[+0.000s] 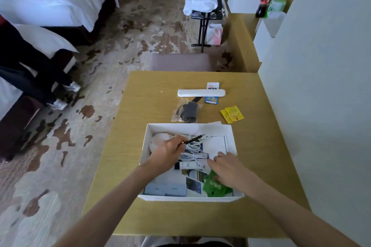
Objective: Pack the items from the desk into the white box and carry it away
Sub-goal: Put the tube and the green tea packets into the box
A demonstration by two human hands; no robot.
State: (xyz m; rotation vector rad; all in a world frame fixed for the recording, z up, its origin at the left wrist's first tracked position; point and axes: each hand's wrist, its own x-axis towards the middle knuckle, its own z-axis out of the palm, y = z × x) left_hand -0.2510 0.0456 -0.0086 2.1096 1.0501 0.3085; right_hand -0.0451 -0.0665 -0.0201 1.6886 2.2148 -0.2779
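The white box [190, 126] sits on the wooden desk [152, 94] in front of me. My left hand [167, 151] is over the box and holds a black pen [194, 139] above coiled white cables [192, 152]. My right hand [224, 166] lies inside the box with fingers spread, touching green packets [213, 185]. A white tube [190, 165], photos and a grey-blue case [165, 189] also lie in the box. Beyond the box on the desk are a black charger in a clear bag [187, 112], a long white case [201, 93], a blue card [211, 100], yellow sachets [231, 114] and a white card [212, 85].
A wall runs along the desk's right side. A padded seat [182, 62] stands behind the desk's far edge. Beds stand to the left, where a person's legs and white shoes [72, 86] show. A luggage rack [206, 8], bottles [265, 0] and boxes are at the back right.
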